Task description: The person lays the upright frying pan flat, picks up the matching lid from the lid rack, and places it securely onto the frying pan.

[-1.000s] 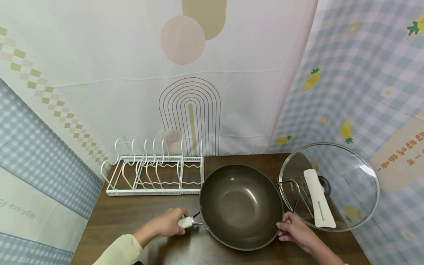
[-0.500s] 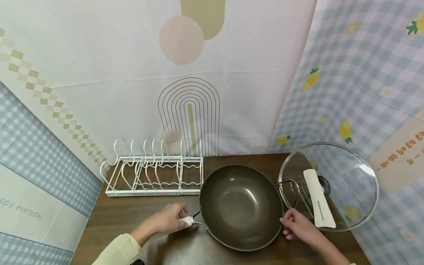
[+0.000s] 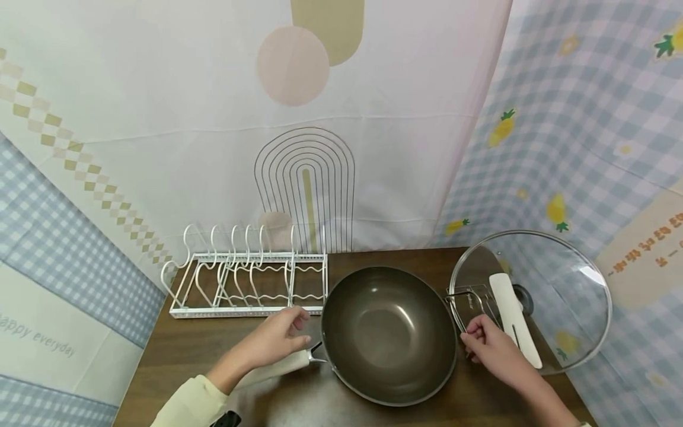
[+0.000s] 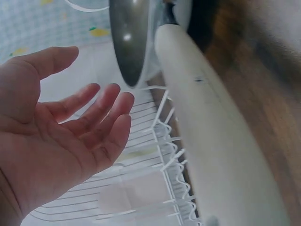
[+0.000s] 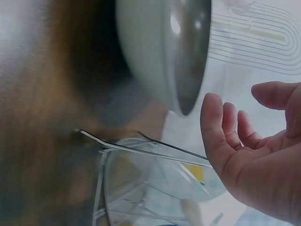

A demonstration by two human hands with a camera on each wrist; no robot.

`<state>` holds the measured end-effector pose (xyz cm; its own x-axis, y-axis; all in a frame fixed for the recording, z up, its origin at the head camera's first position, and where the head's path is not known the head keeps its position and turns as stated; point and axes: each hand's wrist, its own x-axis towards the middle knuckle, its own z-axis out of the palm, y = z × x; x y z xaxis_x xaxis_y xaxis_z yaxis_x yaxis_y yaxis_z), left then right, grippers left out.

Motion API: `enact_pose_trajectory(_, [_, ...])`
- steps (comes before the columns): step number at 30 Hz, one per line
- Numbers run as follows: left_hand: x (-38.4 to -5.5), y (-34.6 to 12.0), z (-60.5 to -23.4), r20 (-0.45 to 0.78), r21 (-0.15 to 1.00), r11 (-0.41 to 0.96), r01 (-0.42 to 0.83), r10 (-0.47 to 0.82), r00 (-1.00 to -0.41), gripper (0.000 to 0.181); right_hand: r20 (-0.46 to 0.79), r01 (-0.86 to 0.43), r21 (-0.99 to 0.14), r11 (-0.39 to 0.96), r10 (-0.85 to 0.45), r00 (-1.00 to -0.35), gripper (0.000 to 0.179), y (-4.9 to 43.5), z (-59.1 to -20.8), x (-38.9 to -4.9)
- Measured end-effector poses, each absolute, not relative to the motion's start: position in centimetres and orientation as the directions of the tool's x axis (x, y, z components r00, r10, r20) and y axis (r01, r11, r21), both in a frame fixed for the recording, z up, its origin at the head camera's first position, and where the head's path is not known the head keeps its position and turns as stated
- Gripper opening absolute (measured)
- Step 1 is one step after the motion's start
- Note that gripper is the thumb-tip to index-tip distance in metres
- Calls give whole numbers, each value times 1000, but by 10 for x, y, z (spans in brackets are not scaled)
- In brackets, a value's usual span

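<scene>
A deep wok [image 3: 384, 338] with a dark inside and a pale outer wall sits upright on the wooden table. Its cream handle [image 3: 280, 366] points toward the lower left. Above that handle hovers my left hand [image 3: 272, 341], fingers relaxed and holding nothing; the left wrist view shows the palm apart from the handle [image 4: 207, 117]. My right hand [image 3: 493, 350] is off the wok's right rim, fingers loosely bent and nothing in them. In the head view it overlaps the front of a wire stand [image 3: 475, 290] that holds up a large glass lid [image 3: 571, 284].
A white wire rack [image 3: 251, 309] with several curved dividers stands at the back left, near the wok's rim. A long cream piece with a slot [image 3: 509, 308] leans by the lid's dark knob [image 3: 524, 299]. Printed cloth [image 3: 400, 148] hangs behind and at both sides.
My left hand has let go of the wok's handle and lifted up from it. My right hand has left the rim and moved right. The wok has stayed in place.
</scene>
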<state>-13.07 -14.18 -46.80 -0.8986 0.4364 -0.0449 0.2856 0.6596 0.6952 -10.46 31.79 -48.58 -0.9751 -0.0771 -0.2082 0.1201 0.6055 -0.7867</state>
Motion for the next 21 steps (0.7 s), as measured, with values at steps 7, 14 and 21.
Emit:
enact_pose_trajectory(7, [-132,-133,-458,5,700,636,323,449,-894,31,-35,-13,-730,683,-57,-998,22,323,-468,-107])
enact_pose_trajectory(14, [-132,-125,-450,62,682,632,368,452,-890,31,40,-42,-702,711,-19,-999,23,334,-455,-114])
enact_pose_trajectory(21, [-133,-116,-445,99,676,617,403,466,-879,31,90,-58,-711,701,10,-996,24,349,-448,-118])
